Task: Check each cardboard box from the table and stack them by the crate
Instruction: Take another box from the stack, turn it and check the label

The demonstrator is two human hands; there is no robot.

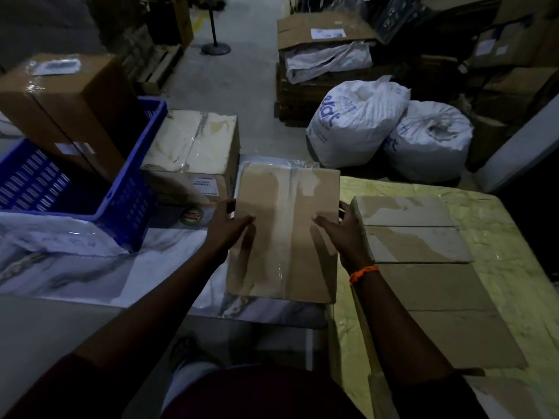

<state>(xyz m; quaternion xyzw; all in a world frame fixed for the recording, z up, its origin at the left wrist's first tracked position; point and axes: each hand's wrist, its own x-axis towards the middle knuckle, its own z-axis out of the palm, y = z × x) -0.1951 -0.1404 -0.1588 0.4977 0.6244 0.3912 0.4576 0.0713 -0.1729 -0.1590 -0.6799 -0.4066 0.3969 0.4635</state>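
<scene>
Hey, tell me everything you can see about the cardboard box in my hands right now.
The cardboard box is plain brown, rectangular and closed, with clear tape running lengthwise along its top. It is roughly level, long side pointing away. The left hand and right hand grip its opposite sides, thumbs on top.

Tally by blue crate [130, 189]
One cardboard box [72, 98] is sitting inside it, two boxes [193, 140] [284, 231] lying beside; two white sacks [357, 125] [429, 140] resting beyond.
</scene>
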